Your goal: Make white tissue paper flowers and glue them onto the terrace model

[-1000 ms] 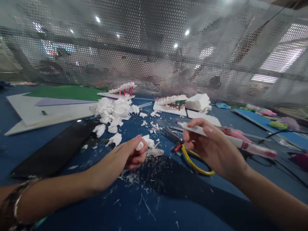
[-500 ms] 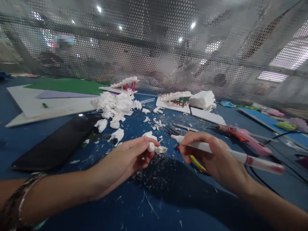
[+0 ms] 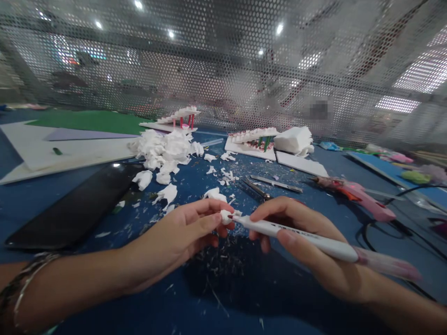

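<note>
My left hand pinches a small white foam piece between thumb and fingers, just above the blue table. My right hand grips a white marker with a pink cap at its rear end. The marker's tip touches the foam piece. A bracelet sits on my left wrist at the lower left corner.
A heap of white foam scraps lies behind my hands. A black slab lies left, white and green sheets beyond. Small foam models, metal tools and a pink glue gun with cable sit right. Perforated mesh walls the back.
My right hand brought the marker down and left until its tip met the foam piece. My left hand shifted slightly right with the piece. The yellow-handled tool is now hidden behind my right hand.
</note>
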